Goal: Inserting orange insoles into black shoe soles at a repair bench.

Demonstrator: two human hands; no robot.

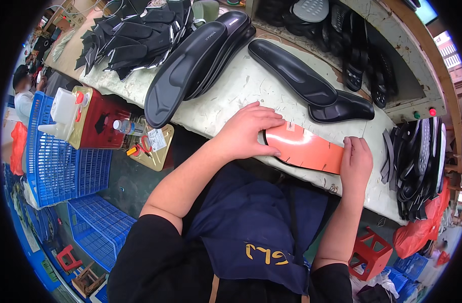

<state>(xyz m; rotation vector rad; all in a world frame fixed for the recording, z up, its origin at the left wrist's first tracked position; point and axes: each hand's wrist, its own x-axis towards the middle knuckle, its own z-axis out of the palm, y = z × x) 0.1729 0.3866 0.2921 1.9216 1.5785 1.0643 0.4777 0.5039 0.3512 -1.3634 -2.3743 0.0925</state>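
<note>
A glossy orange insole-shaped piece [306,146] with dark marks along its edges lies on the pale worktable [249,89], a thin black rim showing beneath its near edge. My left hand [249,132] spans its left end, thumb at the near edge and fingers at the far one. At the narrower right end, my right hand [355,157] pinches the piece between thumb and fingers. Just beyond it lies a long black insole [291,72], overlapping a second black insole [342,106]. Both of these are apart from my hands.
Stacked black insoles [185,72] overhang the table's left front edge. Behind them are piled black shoe pieces [136,34]. An open-fronted cabinet [408,108] holds hanging soles. More soles [420,163] stand at right. Left are a red metal can [98,119] and blue crates [49,151].
</note>
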